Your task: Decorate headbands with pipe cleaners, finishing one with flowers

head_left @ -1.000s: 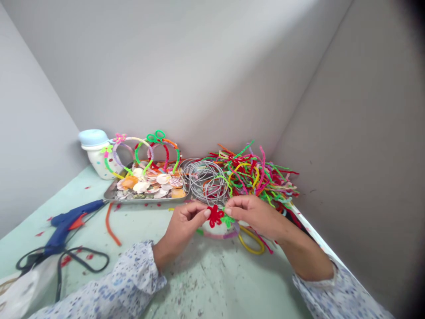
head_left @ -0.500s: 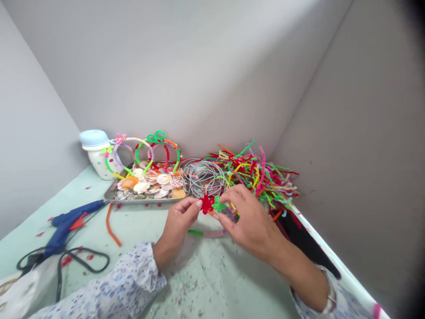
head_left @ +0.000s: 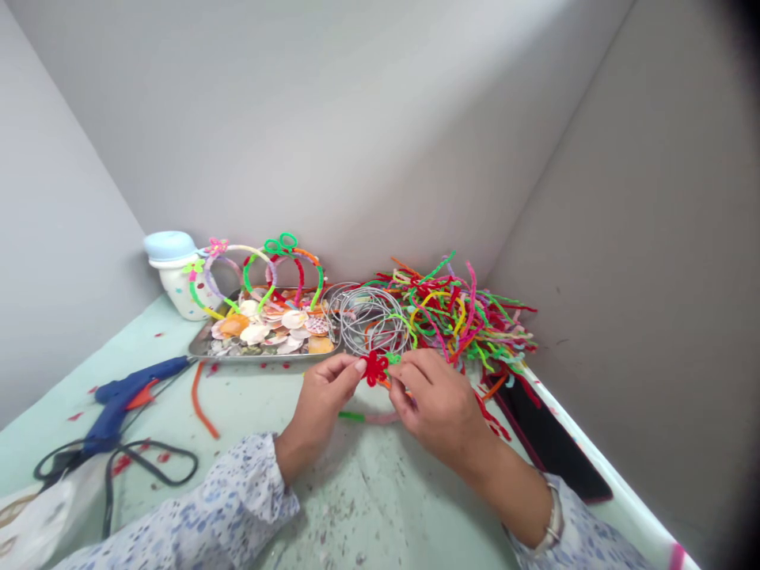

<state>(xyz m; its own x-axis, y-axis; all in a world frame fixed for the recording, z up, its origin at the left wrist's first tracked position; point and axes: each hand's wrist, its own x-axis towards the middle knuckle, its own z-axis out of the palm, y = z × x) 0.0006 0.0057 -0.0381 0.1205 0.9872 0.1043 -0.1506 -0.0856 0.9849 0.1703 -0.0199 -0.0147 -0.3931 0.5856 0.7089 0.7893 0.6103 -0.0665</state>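
Between my hands is a red pipe-cleaner flower (head_left: pixel 374 368), with a green pipe-cleaner piece (head_left: pixel 393 359) against its right side. My left hand (head_left: pixel 325 400) pinches the red flower by its left edge between thumb and fingertips. My right hand (head_left: pixel 436 400) is closed at the green piece, thumb and fingers drawn together; its fingers partly cover the piece. Below the hands, a headband wrapped in pipe cleaner (head_left: pixel 353 416) lies on the table, showing green and pale pink stretches, its right part hidden by my right hand.
A metal tray (head_left: pixel 267 358) holds shells, with wrapped headbands (head_left: pixel 242 248) standing on it beside a white jar (head_left: pixel 178 289). Wire hoops (head_left: pixel 374 297) and a pipe-cleaner heap (head_left: pixel 463 313) lie behind. A blue glue gun (head_left: pixel 112 404) lies left, a dark phone-like slab (head_left: pixel 558 451) right.
My right hand's fingers have closed in on the green piece, covering more of it. The right wrist has shifted slightly left, and more of the dark slab shows.
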